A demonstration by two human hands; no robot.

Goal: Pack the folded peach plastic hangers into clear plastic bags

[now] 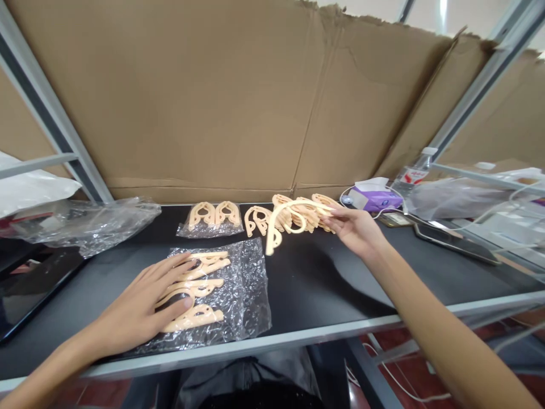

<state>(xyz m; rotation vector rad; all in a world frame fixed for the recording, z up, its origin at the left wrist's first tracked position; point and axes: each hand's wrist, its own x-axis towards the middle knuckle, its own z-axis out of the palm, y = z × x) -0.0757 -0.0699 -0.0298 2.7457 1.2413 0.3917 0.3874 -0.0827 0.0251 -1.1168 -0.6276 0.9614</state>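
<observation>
Cream-coloured is the curved hanger (275, 220) that I see through the head camera. My right hand (356, 228) pinches one end of it between thumb and fingers, above the black table (306, 295), in front of a pile of hangers (256, 216). My left hand (138, 301) is open with fingers spread, resting on a clear bag (254, 289) that contains several similar pieces (208, 284).

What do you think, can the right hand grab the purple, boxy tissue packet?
Probably not now: the right hand holds a curved cream plastic piece, though the purple, boxy tissue packet is close and nothing big seems in between.
</observation>
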